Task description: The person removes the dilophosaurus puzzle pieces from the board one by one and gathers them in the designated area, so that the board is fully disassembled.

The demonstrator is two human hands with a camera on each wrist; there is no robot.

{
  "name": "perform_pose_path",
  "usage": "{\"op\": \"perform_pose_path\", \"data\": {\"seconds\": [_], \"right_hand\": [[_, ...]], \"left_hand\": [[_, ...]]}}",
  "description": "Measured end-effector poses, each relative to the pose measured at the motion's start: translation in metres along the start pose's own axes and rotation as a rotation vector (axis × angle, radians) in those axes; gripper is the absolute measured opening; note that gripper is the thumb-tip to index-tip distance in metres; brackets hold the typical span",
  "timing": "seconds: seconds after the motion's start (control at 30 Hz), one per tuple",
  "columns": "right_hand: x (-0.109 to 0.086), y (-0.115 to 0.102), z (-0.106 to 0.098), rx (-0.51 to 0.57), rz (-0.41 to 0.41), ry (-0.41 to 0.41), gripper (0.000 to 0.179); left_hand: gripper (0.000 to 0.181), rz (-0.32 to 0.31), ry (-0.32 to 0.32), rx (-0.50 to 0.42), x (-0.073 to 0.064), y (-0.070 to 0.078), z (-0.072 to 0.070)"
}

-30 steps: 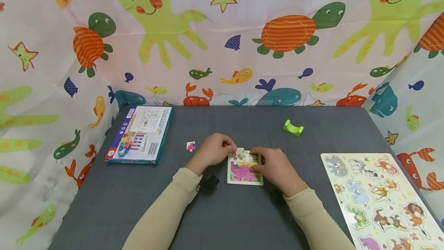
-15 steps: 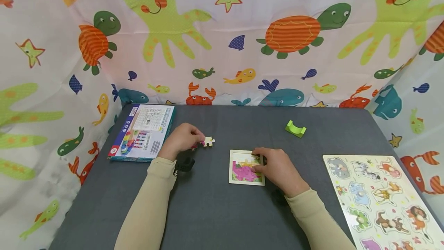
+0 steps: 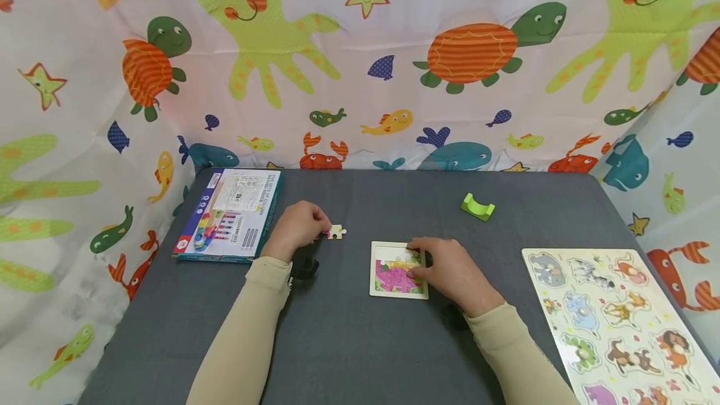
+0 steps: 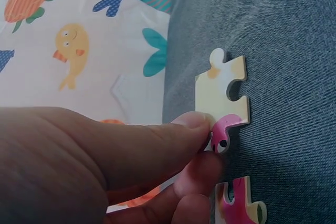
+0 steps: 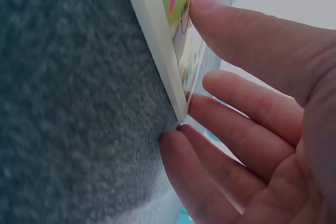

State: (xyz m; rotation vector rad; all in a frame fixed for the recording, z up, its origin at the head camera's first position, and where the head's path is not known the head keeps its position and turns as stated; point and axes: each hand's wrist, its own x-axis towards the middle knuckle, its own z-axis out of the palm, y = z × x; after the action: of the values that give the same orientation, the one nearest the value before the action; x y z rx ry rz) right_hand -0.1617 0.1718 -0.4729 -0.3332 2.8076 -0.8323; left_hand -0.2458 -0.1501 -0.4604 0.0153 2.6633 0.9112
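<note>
The puzzle (image 3: pixel 392 277) is filled below, unfilled above — first piece (image 4: pixel 215 97) pinched by the left hand (image 3: pixel 300 228), second piece (image 4: pixel 241 205) unplaced, frame (image 3: pixel 394 295) touched by the right hand (image 3: pixel 454 272), fingers relaxed.

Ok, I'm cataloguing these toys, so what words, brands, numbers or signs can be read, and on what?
"FIVE SETS OF COLUMN", probably: on the box; the line beside it is blurred.
White label on the box: print too small to read.
Box's purple strip: marks too small to read.
Puzzle tray, animal board: no lettering I can make out.
</note>
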Motion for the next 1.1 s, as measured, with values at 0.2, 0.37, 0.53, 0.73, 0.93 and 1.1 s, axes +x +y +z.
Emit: {"op": "perform_pose_path", "data": {"seconds": [0.2, 0.37, 0.53, 0.73, 0.93, 1.1], "right_hand": [[0.0, 0.008, -0.006, -0.042, -0.015, 0.027, 0.045], [0.001, 0.012, -0.009, -0.057, 0.002, 0.032, 0.046], [0.001, 0.013, -0.008, -0.054, 0.002, 0.035, 0.048], [0.0, 0.013, -0.006, -0.037, 0.014, 0.029, 0.049], [0.0, 0.012, -0.006, -0.013, -0.002, 0.039, 0.049], [0.0, 0.011, -0.006, -0.019, 0.004, 0.031, 0.05]], "left_hand": [[0.015, -0.022, 0.006, -0.011, 0.001, 0.005, 0.002], [0.016, 0.025, 0.05, -0.006, 0.0, 0.014, 0.002], [0.013, 0.167, 0.098, 0.021, -0.01, 0.039, 0.021], [0.009, 0.343, -0.029, 0.065, -0.024, 0.078, 0.066], [0.009, 0.367, -0.09, 0.101, -0.024, 0.102, 0.091], [0.008, 0.382, -0.069, 0.129, -0.022, 0.102, 0.101]]}}
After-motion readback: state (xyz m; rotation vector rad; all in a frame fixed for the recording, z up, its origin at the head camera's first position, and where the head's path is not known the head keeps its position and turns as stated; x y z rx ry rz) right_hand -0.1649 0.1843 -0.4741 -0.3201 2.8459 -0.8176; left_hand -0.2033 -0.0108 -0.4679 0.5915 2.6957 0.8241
